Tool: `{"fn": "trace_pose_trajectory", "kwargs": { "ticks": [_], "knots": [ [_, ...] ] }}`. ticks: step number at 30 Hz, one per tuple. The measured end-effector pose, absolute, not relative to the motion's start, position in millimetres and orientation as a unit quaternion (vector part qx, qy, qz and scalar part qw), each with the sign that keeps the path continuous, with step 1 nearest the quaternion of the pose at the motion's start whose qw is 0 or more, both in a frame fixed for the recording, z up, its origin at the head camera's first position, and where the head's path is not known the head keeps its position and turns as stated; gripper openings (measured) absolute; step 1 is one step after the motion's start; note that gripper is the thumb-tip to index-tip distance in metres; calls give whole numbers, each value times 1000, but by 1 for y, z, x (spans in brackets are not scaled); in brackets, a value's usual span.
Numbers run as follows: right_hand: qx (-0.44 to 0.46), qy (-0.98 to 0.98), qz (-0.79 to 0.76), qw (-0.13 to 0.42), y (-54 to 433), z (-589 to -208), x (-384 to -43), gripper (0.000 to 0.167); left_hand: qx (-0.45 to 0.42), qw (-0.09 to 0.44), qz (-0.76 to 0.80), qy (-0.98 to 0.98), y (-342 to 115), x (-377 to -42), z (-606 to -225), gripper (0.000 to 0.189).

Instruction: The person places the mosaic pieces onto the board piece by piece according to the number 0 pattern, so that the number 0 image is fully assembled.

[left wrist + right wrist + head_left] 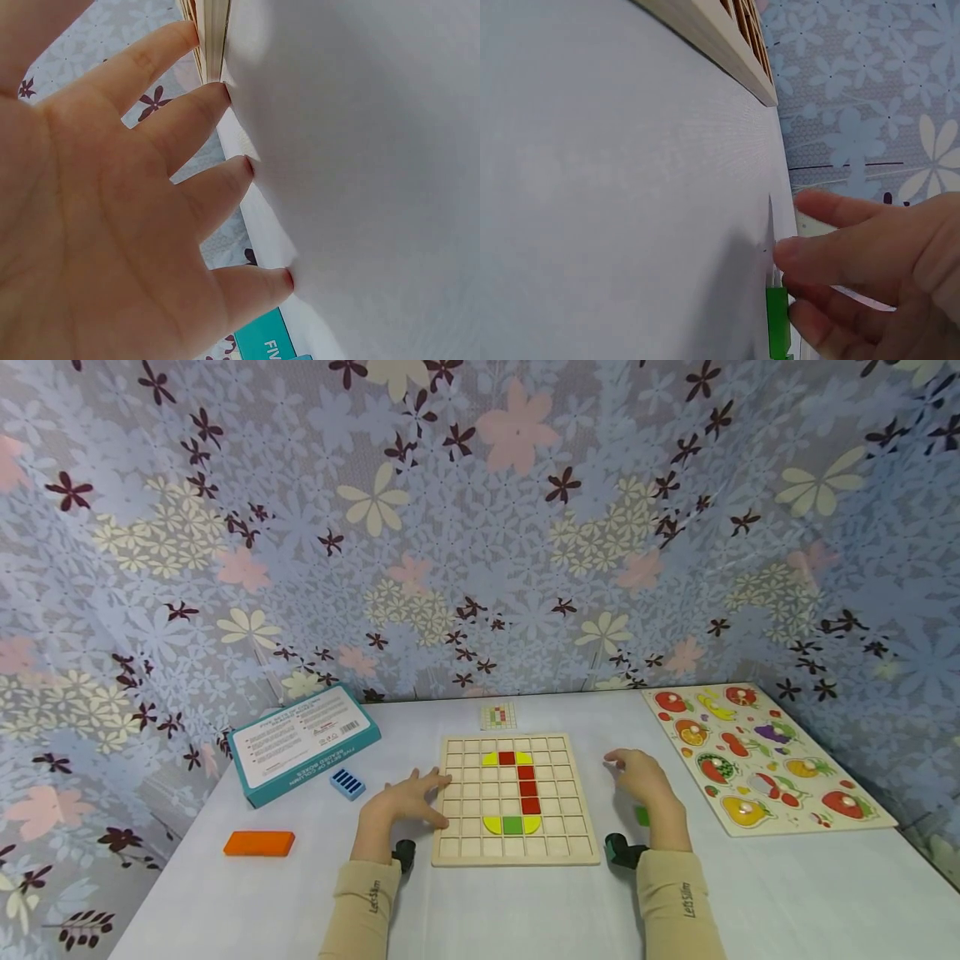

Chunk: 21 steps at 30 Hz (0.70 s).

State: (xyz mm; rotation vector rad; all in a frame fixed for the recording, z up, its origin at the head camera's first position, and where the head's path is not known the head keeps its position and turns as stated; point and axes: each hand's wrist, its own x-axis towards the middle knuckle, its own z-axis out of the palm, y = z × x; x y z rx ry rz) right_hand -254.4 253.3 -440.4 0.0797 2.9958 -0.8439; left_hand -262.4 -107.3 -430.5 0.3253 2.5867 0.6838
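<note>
A square wooden grid board [465, 852] lies mid-table, with red squares, a green square [513, 826] and rounded yellow pieces in its cells. My left hand [408, 800] is at the board's left edge, its fingers spread. In the left wrist view, fingertips [217, 94] touch down beside the board's side. To the right of the board is my right hand [645, 777], its fingers loosely bent and no piece visible between them. Green pieces [778, 322] lie on the table near its fingers in the right wrist view; the forearm partly covers them in the head view.
A small pattern card [498, 716] lies behind the board. At the left are a teal box [307, 743], a blue slotted piece [347, 783] and an orange block [259, 843]. A fruit puzzle board [757, 760] lies at the right. Floral cloth [480, 527] hangs behind the table.
</note>
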Motion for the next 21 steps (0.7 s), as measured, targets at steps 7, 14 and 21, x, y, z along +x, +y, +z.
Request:
{"fn": "trace_pose_trajectory", "kwargs": {
  "ticks": [7, 14, 21],
  "knots": [
    [64, 970, -234, 18, 255, -437, -251, 42, 121, 222, 248, 935, -108, -262, -430, 75],
    [78, 971, -227, 25, 256, -434, -248, 33, 120, 222, 246, 936, -108, -262, -429, 75],
    [52, 969, -243, 1, 257, -438, -251, 42, 121, 223, 247, 935, -108, -261, -429, 74]
  ]
}}
